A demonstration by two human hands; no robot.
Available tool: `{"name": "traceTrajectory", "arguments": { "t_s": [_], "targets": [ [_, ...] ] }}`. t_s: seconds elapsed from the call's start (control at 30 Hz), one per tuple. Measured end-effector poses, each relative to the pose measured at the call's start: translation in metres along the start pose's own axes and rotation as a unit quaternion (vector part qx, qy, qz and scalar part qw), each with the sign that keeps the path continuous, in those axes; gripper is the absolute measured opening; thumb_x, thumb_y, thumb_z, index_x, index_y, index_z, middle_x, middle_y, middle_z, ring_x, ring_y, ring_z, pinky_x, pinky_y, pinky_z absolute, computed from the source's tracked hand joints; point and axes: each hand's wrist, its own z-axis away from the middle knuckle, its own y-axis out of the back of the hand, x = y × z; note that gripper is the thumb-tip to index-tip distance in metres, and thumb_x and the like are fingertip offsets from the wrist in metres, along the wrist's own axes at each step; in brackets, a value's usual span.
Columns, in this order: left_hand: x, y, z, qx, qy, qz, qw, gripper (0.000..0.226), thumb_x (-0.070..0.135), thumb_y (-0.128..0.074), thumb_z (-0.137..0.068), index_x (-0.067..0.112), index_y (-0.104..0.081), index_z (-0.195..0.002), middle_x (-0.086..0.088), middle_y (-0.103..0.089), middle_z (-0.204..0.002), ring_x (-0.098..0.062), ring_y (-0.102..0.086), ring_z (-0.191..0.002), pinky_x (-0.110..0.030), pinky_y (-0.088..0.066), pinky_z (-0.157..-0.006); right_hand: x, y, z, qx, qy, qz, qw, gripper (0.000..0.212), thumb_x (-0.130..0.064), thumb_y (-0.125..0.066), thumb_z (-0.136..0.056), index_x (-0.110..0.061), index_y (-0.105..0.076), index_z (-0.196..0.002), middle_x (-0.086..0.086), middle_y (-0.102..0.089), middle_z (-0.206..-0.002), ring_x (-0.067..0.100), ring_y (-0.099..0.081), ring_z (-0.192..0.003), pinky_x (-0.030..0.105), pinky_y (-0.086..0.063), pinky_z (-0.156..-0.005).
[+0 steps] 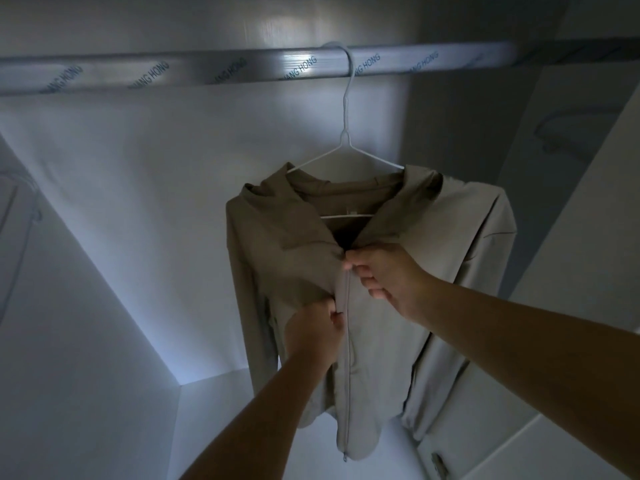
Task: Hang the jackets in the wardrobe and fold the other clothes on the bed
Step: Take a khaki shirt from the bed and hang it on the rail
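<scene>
1. Your left hand (313, 336) pinched the front panel of the jacket (433, 271) just beside the zip (347, 375), with the fingers curled into the cloth. A hard downward pull here would probably have tipped the hanger (346, 143) and let the left shoulder slide off its arm.

2. The jacket hung inside the wardrobe (104, 220). The hanger's hook sat over the rail (225, 71). The hanger was thin wire and the rail looked wrapped in glossy film. A sideways tug would likely have slid the hook along the rail, and an upward push could have lifted it off.

3. Your right hand (388, 277) pinched the top of the closed zip line between thumb and forefinger. It could not be told whether the slider itself was held. Above that point the collar lay open and creased. Loose cloth drawn into the teeth was the likely cause of a jam.

4. The right shoulder stood out wide of the hanger. Uneven tension between your hands would probably have pulled the jacket crooked.
</scene>
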Motion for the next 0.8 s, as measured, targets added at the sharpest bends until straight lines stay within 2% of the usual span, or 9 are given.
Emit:
{"name": "traceTrajectory", "arguments": {
  "t_s": [0.2,0.33,0.43,0.5,0.6,0.63,0.7,0.73,0.8],
  "targets": [
    [-0.011,-0.006,0.01,-0.023,0.043,-0.032,0.998,0.022,0.033,-0.05,-0.093,0.017,-0.063,-0.087,-0.003,-0.069,-0.087,-0.018,-0.065,-0.081,-0.028,-0.051,-0.072,-0.03,-0.006,0.004,0.029,0.116,-0.054,0.991,0.026,-0.015,-0.055,-0.094,-0.013,-0.062,-0.07,-0.016,-0.046,-0.036,-0.004,-0.041,-0.032,0.01,-0.026,-0.035],
    [-0.015,-0.005,0.01,-0.005,0.059,-0.041,0.997,0.023,0.033,-0.05,-0.093,0.016,-0.065,-0.089,-0.002,-0.069,-0.09,-0.017,-0.065,-0.083,-0.025,-0.045,-0.067,-0.024,-0.01,0.008,-0.002,0.125,-0.049,0.991,0.026,-0.018,-0.054,-0.095,-0.013,-0.064,-0.072,-0.015,-0.047,-0.04,-0.003,-0.041,-0.036,0.011,-0.029,-0.036],
    [-0.021,0.0,0.009,-0.011,0.066,-0.054,0.996,0.025,0.032,-0.045,-0.096,0.017,-0.065,-0.101,0.0,-0.069,-0.096,-0.015,-0.065,-0.088,-0.027,-0.052,-0.076,-0.022,-0.009,0.013,-0.033,0.14,0.041,0.989,0.031,-0.023,-0.049,-0.099,-0.014,-0.066,-0.075,-0.01,-0.046,-0.046,0.004,-0.04,-0.04,0.016,-0.032,-0.04],
    [-0.023,0.01,0.008,-0.006,0.072,-0.028,0.997,0.025,0.027,-0.043,-0.098,0.017,-0.063,-0.108,0.001,-0.068,-0.103,-0.012,-0.064,-0.091,-0.025,-0.052,-0.079,-0.028,0.007,0.017,0.012,0.236,0.214,0.948,0.033,-0.025,-0.047,-0.099,-0.02,-0.061,-0.069,-0.011,-0.047,-0.047,0.002,-0.04,-0.042,0.017,-0.034,-0.045],
    [-0.005,0.041,0.004,0.065,0.026,0.043,0.997,0.016,0.022,-0.051,-0.094,0.014,-0.057,-0.107,-0.002,-0.062,-0.104,-0.011,-0.057,-0.086,-0.024,-0.05,-0.074,-0.035,0.047,0.025,0.212,0.397,0.368,0.814,0.019,-0.018,-0.054,-0.093,-0.024,-0.057,-0.075,-0.011,-0.053,-0.069,0.004,-0.05,-0.06,0.013,-0.038,-0.059],
    [0.007,0.054,0.002,0.119,-0.018,0.054,0.991,0.013,0.019,-0.056,-0.091,0.013,-0.056,-0.102,-0.003,-0.059,-0.099,-0.013,-0.055,-0.082,-0.026,-0.049,-0.07,-0.034,0.061,0.024,0.262,0.402,0.377,0.792,0.008,-0.017,-0.057,-0.091,-0.021,-0.061,-0.085,-0.004,-0.056,-0.083,0.01,-0.055,-0.074,0.019,-0.042,-0.071],
    [0.035,0.077,-0.005,0.223,-0.107,0.057,0.967,0.016,0.012,-0.066,-0.081,0.009,-0.057,-0.094,-0.008,-0.057,-0.091,-0.021,-0.055,-0.078,-0.033,-0.049,-0.063,-0.031,0.085,0.019,0.308,0.3,0.42,0.799,0.024,-0.02,-0.058,-0.09,-0.015,-0.059,-0.113,0.007,-0.057,-0.11,0.028,-0.055,-0.102,0.04,-0.043,-0.09],
    [0.05,0.085,-0.01,0.257,-0.134,0.058,0.955,0.02,0.012,-0.068,-0.077,0.008,-0.058,-0.095,-0.01,-0.057,-0.093,-0.025,-0.056,-0.08,-0.037,-0.049,-0.066,-0.027,0.094,0.016,0.289,0.225,0.444,0.818,0.035,-0.024,-0.056,-0.091,-0.015,-0.053,-0.124,0.011,-0.055,-0.119,0.032,-0.053,-0.11,0.044,-0.041,-0.095],
    [0.076,0.094,-0.022,0.238,-0.159,0.048,0.957,0.033,0.018,-0.067,-0.077,0.011,-0.058,-0.108,-0.008,-0.056,-0.109,-0.026,-0.054,-0.099,-0.041,-0.046,-0.085,-0.018,0.102,0.012,0.235,0.148,0.458,0.845,0.042,-0.023,-0.051,-0.094,-0.013,-0.046,-0.135,0.015,-0.056,-0.127,0.034,-0.053,-0.116,0.039,-0.039,-0.097]
  ]
}}
